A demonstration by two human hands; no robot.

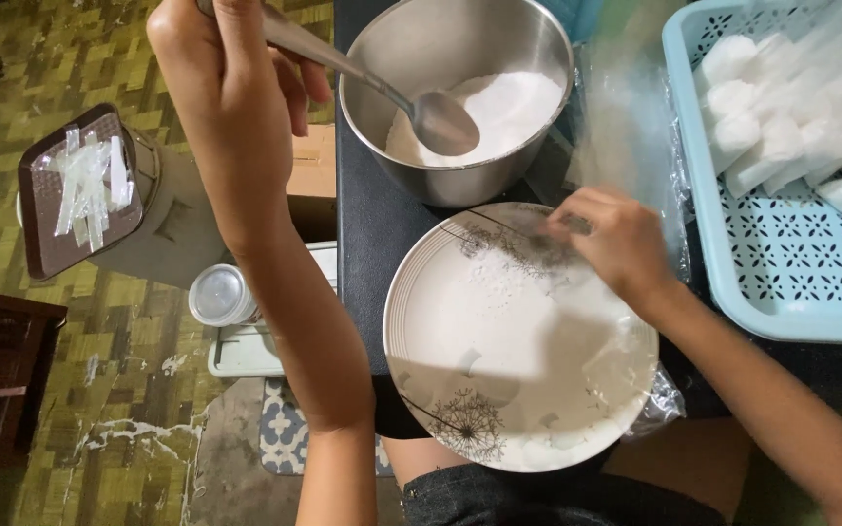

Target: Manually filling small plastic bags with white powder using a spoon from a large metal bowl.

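Note:
My left hand [231, 93] grips the handle of a metal spoon [440, 122], whose bowl hangs over the white powder [514, 102] in a steel bowl [460, 44]. My right hand [611, 239] rests on the far rim of a white plate [479, 331] with a dandelion print, fingers pinched on a thin clear plastic bag [626, 127] that stretches up from the plate. A few white grains lie scattered on the plate.
A light blue perforated basket [782, 282] at the right holds several filled white packets [801, 127]. On the floor at the left are a brown tray with clear plastic strips [85, 185], a round white lidded container [219, 294] and a dark wooden stool [2, 370].

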